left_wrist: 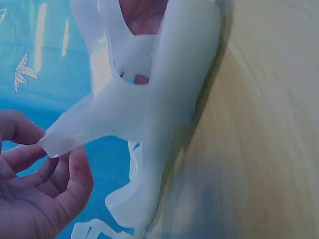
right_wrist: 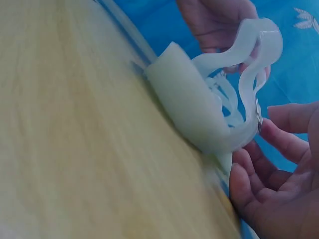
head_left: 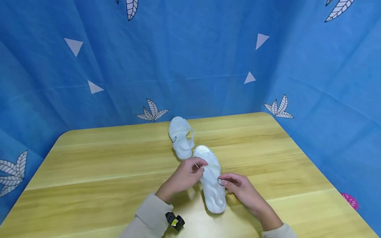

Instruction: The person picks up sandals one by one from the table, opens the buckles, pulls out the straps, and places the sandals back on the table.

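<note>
A whitish translucent sandal [head_left: 215, 198] lies on the table, its long side pointing away from me. My left hand [head_left: 184, 175] is at its left side; in the left wrist view, thumb and fingers pinch the free end of its strap [left_wrist: 65, 139]. On the opposite side my right hand [head_left: 242, 190] holds the sandal's edge by the small metal buckle [right_wrist: 258, 119], its fingertips around that spot. Just beyond, to the left, a matching sandal [head_left: 178, 127] stands untouched, with its strap sticking out to the right.
The light wood table [head_left: 98, 172] reaches back to a blue patterned curtain [head_left: 202, 59], which also hangs along both sides. A black device [head_left: 175, 221] sits at my left wrist. Something round and pink [head_left: 350, 200] shows past the table's right edge.
</note>
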`<state>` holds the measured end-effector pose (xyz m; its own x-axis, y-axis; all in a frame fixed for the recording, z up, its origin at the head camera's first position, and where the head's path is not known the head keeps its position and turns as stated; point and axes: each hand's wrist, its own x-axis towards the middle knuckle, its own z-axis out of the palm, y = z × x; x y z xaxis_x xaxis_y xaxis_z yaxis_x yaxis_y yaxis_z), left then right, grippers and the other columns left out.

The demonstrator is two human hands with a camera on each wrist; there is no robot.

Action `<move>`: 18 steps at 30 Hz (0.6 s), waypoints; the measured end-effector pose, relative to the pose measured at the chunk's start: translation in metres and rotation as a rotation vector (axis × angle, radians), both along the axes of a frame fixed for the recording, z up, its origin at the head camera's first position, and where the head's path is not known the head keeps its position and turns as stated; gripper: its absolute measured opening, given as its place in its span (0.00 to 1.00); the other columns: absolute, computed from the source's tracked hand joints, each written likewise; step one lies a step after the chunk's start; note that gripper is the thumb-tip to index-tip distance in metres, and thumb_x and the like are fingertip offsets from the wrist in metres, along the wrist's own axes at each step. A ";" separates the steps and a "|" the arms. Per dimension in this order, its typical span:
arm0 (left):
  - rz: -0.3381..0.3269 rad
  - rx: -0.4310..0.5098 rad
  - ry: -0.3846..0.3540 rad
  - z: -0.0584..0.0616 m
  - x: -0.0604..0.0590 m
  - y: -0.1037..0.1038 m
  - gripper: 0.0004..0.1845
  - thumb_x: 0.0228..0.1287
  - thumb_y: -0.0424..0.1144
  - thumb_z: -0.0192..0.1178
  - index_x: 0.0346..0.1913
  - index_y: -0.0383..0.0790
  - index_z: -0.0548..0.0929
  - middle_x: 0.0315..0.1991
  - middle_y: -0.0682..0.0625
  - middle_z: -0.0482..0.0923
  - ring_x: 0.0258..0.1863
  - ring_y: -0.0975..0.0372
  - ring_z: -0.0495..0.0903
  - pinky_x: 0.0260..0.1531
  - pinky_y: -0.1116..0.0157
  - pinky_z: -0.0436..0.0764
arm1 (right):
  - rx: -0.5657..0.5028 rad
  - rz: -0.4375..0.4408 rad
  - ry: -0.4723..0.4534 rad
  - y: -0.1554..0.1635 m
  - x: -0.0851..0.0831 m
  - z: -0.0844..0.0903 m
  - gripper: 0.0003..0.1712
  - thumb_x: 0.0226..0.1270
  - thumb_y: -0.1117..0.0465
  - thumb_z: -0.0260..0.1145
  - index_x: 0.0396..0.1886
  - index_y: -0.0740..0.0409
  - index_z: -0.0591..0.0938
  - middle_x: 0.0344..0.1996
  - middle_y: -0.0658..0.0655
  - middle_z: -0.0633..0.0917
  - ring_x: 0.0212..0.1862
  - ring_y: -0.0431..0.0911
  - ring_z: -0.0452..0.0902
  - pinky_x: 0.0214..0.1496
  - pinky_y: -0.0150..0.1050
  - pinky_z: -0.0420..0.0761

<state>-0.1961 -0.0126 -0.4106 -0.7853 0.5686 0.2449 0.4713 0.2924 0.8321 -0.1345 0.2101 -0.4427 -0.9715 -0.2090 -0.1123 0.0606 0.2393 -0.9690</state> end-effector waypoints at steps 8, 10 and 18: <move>0.010 -0.075 0.147 0.008 0.001 0.019 0.12 0.64 0.32 0.55 0.49 0.35 0.80 0.49 0.47 0.76 0.50 0.58 0.75 0.49 0.65 0.77 | -0.031 0.006 -0.048 0.004 0.001 -0.004 0.23 0.68 0.53 0.59 0.52 0.68 0.75 0.43 0.59 0.79 0.44 0.46 0.76 0.44 0.39 0.78; -0.022 -0.154 0.215 0.011 0.003 0.025 0.12 0.64 0.33 0.56 0.50 0.37 0.80 0.52 0.48 0.76 0.54 0.59 0.74 0.54 0.64 0.75 | -0.036 0.027 -0.058 0.005 0.001 -0.004 0.23 0.69 0.53 0.58 0.51 0.69 0.75 0.40 0.58 0.79 0.42 0.46 0.76 0.42 0.38 0.78; -0.107 -0.419 0.287 0.003 0.008 0.032 0.12 0.64 0.42 0.60 0.46 0.42 0.85 0.47 0.54 0.80 0.47 0.62 0.74 0.51 0.68 0.74 | -0.041 0.090 -0.107 0.013 0.000 -0.004 0.23 0.70 0.53 0.57 0.50 0.70 0.72 0.36 0.57 0.79 0.38 0.46 0.76 0.34 0.34 0.77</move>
